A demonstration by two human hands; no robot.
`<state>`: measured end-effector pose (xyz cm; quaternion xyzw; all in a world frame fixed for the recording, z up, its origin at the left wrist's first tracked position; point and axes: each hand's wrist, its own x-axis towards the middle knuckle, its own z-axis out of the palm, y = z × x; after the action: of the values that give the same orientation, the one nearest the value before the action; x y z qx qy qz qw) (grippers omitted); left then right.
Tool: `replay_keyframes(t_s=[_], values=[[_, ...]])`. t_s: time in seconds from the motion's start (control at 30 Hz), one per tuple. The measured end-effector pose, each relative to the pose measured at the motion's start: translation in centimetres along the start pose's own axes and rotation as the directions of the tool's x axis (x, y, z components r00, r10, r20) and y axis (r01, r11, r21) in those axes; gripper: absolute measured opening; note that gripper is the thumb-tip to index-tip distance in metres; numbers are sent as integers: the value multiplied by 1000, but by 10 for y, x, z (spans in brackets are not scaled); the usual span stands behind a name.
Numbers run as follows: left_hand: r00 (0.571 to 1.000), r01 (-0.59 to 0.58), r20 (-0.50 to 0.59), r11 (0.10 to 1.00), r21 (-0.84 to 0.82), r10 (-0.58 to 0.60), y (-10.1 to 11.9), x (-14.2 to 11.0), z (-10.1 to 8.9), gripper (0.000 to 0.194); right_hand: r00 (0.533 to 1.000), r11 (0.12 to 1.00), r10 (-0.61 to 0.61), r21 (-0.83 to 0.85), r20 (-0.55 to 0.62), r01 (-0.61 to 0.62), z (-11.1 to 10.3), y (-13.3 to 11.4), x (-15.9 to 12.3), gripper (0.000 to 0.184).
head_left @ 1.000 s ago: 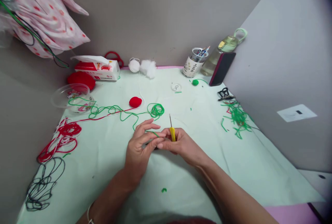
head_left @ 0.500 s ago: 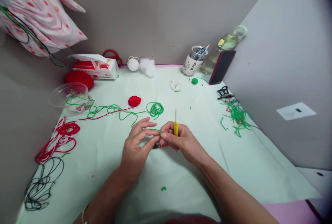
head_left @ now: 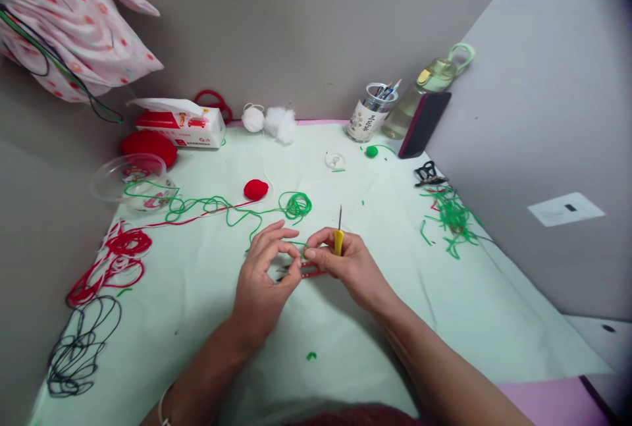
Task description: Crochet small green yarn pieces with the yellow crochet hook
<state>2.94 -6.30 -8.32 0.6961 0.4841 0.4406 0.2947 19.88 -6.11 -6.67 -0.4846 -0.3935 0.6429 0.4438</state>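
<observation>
My right hand [head_left: 345, 260] is closed round a yellow-handled crochet hook [head_left: 338, 241], its thin metal shaft pointing up. Its thumb and forefinger also pinch a small bit of green yarn. Just to its left, my left hand [head_left: 264, 284] brings thumb and forefinger together on the green yarn, the other fingers raised and spread. A strand of green yarn [head_left: 296, 243] runs between the two hands. Beneath them lie red-handled scissors [head_left: 313, 270], partly hidden by the fingers. Beyond my left hand is a loose coil of green yarn [head_left: 298, 205] with a trailing strand.
A red yarn ball [head_left: 255, 189] sits ahead. Red yarn [head_left: 129, 243] and black cord [head_left: 79, 353] lie left, near a tissue pack [head_left: 180, 128] and clear plastic bowl [head_left: 131, 176]. Green scraps [head_left: 451, 215], a pencil jar [head_left: 368, 120], phone [head_left: 424, 126] and bottle [head_left: 405, 110] are right.
My left fingertips have drawn slightly away from my right ones, their finger and thumb now more rounded. The crochet hook has shifted a little right, and more of the scissors shows.
</observation>
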Motion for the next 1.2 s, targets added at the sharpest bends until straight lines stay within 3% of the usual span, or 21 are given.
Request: replay_keyframes(t_s=[0.2,0.37,0.57,0.7,0.83,0.97,1.1,1.2], values=[[996,82,21,996,-36,-81,2,-1,0,12,997,1000,-9,-15,-76,8,1,0,0,26],[993,115,21,992,-46,-115,-2,-1,-2,12,998,1000,-6,18,-65,7,2,-2,0,23],[999,52,13,995,-88,-51,-8,-3,0,9,999,999,10,32,-48,-9,5,-4,-2,31],[999,-1,-52,997,-78,-3,-6,-4,2,9,997,1000,5,3,-78,-5,10,-4,-6,33],[994,-9,-114,996,-93,-1,0,-4,1,12,996,991,-64,-118,-62,56,11,-6,-12,28],[980,168,-64,961,-221,-187,3,-5,-2,11,974,936,-218,-295,-65,190,2,-14,-16,40],[897,429,89,801,-418,-433,3,-3,-3,15,928,871,-356,-401,-114,284,-14,-23,-19,58],[842,511,142,684,-521,-521,4,-1,-4,18,924,851,-354,-460,-145,254,-20,-23,-23,66]])
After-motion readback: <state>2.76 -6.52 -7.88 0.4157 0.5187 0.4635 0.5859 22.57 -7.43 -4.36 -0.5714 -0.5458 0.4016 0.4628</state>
